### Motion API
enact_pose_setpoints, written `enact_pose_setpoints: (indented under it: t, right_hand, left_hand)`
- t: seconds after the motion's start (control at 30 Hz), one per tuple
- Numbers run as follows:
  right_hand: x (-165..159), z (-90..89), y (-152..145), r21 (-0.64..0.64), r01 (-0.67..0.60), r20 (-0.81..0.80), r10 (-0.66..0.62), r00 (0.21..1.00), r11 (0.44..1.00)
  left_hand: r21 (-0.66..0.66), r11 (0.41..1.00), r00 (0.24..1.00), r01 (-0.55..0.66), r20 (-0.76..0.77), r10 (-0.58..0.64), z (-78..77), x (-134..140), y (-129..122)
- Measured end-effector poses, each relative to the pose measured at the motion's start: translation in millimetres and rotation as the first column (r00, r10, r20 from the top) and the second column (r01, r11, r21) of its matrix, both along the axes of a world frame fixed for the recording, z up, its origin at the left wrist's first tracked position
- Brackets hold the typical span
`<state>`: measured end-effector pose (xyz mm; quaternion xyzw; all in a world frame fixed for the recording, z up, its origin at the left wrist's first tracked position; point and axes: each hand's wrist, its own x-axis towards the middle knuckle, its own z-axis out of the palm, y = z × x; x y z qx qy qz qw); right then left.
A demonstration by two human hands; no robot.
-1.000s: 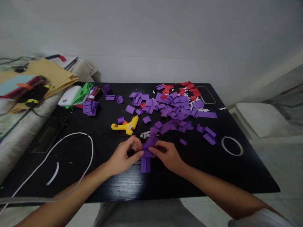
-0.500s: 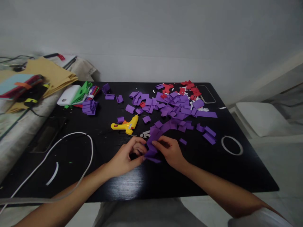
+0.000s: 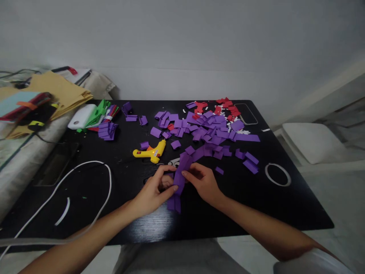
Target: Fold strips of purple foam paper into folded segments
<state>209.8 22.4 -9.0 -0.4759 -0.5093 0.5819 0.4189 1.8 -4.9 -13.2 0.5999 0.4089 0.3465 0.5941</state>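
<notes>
A folded purple paper strip [image 3: 180, 175] runs between my two hands near the front of the black table. My left hand [image 3: 156, 190] pinches its lower left side between thumb and fingers. On the right edge, higher up, the thumb and fingers of my right hand [image 3: 203, 182] are closed on the same strip. Its lower end hangs toward me with creased flaps; the far end reaches the loose purple pieces. Partly hidden behind the strip lie grey scissors [image 3: 173, 162]. A yellow glue gun [image 3: 150, 151] rests beyond my left hand.
Purple paper pieces [image 3: 211, 125] are heaped at the back, with red scraps [image 3: 226, 104] behind. A white ring [image 3: 278, 174] lies at right. A white cable [image 3: 110, 179] loops across the left, passing over my forearm. Green papers [image 3: 98, 114] and brown envelopes [image 3: 61, 89] are at back left.
The lower part of the purple strip has swung from a sideways fold to hanging down toward me, lying straighter. Both hands have stayed nearly in place, still holding it.
</notes>
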Motion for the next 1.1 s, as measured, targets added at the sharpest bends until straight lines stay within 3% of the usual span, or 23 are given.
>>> enact_pose_setpoints:
  t: [0.37, 0.7, 1.1]
  right_hand:
    - [3, -1.3, 6, -0.064, 0.034, -0.094, -0.04, 0.995, 0.997]
    - [3, -9.1, 0, -0.062, -0.107, -0.213, 0.092, 0.973, 0.992]
    - [3, -8.8, -5, 0.013, -0.147, -0.142, 0.147, 0.979, 0.989]
  left_hand:
    - [0.006, 0.999, 0.999, -0.044, -0.023, 0.044, -4.1, -5, 3]
    - [0.028, 0.989, 0.988, -0.149, 0.05, 0.147, 2.1, -6, 9]
    - [0.074, 0.981, 0.981, -0.177, -0.063, 0.182, 5.8, -7, 10]
